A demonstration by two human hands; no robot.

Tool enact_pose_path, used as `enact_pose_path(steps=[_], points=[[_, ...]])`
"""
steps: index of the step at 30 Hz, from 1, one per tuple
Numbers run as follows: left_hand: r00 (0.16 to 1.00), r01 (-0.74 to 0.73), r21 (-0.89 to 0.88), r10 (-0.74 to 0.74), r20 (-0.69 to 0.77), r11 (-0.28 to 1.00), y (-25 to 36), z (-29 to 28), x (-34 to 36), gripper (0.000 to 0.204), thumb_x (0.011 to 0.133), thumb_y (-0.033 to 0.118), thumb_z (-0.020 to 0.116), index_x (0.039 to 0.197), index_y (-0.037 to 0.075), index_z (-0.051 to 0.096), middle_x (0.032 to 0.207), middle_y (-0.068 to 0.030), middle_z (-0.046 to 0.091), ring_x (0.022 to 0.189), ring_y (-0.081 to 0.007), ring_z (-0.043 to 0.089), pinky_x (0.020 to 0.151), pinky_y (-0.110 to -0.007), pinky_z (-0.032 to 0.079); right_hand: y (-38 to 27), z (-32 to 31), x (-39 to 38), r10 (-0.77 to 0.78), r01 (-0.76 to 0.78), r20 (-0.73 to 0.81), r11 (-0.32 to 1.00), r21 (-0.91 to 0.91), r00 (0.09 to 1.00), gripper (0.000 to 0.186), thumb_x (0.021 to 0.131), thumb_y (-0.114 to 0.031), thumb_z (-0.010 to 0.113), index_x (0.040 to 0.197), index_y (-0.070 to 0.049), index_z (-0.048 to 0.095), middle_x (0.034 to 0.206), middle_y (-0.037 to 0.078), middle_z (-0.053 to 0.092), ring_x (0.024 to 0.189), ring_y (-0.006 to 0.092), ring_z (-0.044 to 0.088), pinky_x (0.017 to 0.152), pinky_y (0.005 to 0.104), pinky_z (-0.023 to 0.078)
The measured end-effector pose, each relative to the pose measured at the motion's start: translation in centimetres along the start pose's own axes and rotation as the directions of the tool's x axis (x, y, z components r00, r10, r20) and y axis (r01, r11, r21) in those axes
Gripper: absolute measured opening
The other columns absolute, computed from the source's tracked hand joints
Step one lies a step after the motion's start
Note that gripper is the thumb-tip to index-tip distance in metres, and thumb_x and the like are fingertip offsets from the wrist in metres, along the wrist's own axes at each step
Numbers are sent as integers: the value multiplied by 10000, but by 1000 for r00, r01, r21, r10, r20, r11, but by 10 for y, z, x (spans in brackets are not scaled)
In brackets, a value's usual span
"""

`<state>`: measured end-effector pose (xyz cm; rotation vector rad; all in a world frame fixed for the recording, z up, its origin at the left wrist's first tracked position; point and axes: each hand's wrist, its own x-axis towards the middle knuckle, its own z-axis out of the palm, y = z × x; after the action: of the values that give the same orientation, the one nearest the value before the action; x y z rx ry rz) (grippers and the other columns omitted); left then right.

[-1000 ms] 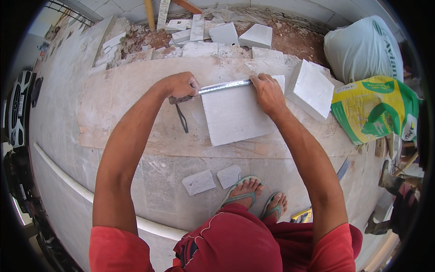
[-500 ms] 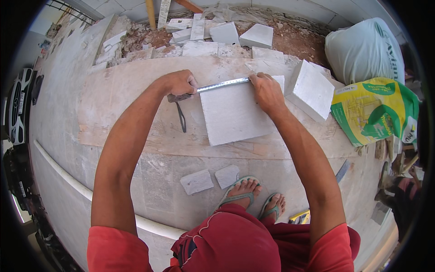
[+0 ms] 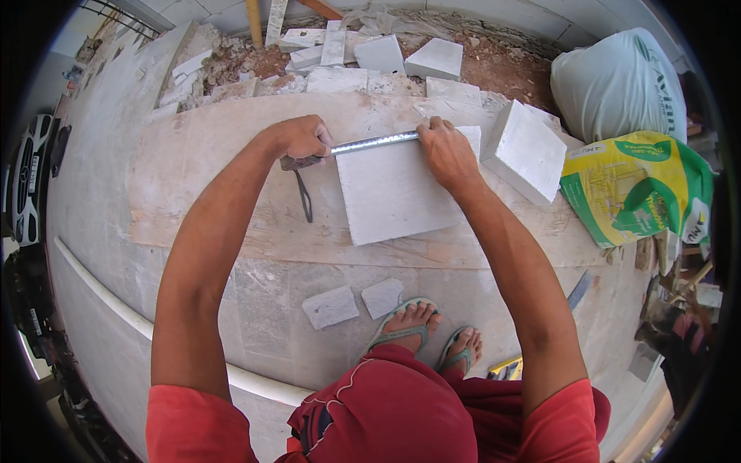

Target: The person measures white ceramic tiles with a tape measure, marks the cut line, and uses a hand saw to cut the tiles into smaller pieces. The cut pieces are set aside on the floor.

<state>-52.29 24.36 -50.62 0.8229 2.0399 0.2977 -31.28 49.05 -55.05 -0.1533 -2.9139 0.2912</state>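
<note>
Tape measure (image 3: 374,143) spans the white masonry block (image 3: 394,197) near its far edge, left hand (image 3: 307,137) curled round the dark case (image 3: 299,163), right hand (image 3: 446,150) pinching the metal blade (image 3: 401,138) over the block.

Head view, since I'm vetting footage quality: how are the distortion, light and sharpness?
Head view: fisheye bending bows the pale pipe, with black corners; head view: light looks soft and diffuse, without hard shadows on the white block; head view: the tape measure shines, its fine marks too small to read; head view: shapes at the right rim are dark and indistinct.
</note>
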Motion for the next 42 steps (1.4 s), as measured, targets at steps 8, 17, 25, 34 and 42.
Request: enact_pose_path(steps=[8, 17, 25, 34, 42], points=[[1000, -13, 40, 13, -10, 999, 9, 2, -3, 137, 886, 117, 720, 886, 25, 822, 789, -28, 755, 725, -138, 643, 705, -329, 516, 6, 3, 3, 5, -4, -11, 998, 63, 1000, 189, 993, -71, 529, 926, 13, 684, 1100, 247, 699, 1067, 396, 710, 896, 468, 619], [999, -15, -10, 14, -31, 1000, 11, 5, -11, 133, 883, 109, 710, 864, 20, 807, 724, -13, 711, 664, -126, 610, 649, -333, 493, 7, 5, 2, 8, -9, 17, 996, 94, 1000, 197, 1003, -68, 513, 942, 20, 678, 1136, 249, 684, 1100, 401, 697, 920, 474, 612], [999, 38, -78, -39, -17, 996, 22, 10, -21, 150, 902, 101, 697, 823, -2, 773, 679, -17, 663, 597, -113, 574, 569, -312, 460, 7, 3, -3, 2, -7, 56, 997, 77, 998, 175, 984, -54, 529, 949, 24, 681, 1148, 251, 682, 1110, 413, 698, 920, 473, 617], [998, -55, -51, 53, -39, 997, 12, 24, -23, 156, 888, 102, 698, 813, -13, 772, 685, -15, 676, 640, -113, 596, 625, -323, 488, 5, 0, -16, -20, 17, 30, 993, 119, 999, 140, 961, -43, 540, 916, 33, 649, 1141, 272, 678, 1095, 438, 696, 905, 493, 615], [999, -34, -55, 32, -33, 998, 9, 38, -30, 144, 865, 94, 696, 799, -6, 776, 657, -29, 672, 601, -122, 587, 586, -325, 473, 2, -3, -31, -27, 19, 49, 988, 152, 998, 130, 959, -35, 534, 910, 29, 636, 1096, 271, 666, 1074, 446, 688, 887, 506, 609]])
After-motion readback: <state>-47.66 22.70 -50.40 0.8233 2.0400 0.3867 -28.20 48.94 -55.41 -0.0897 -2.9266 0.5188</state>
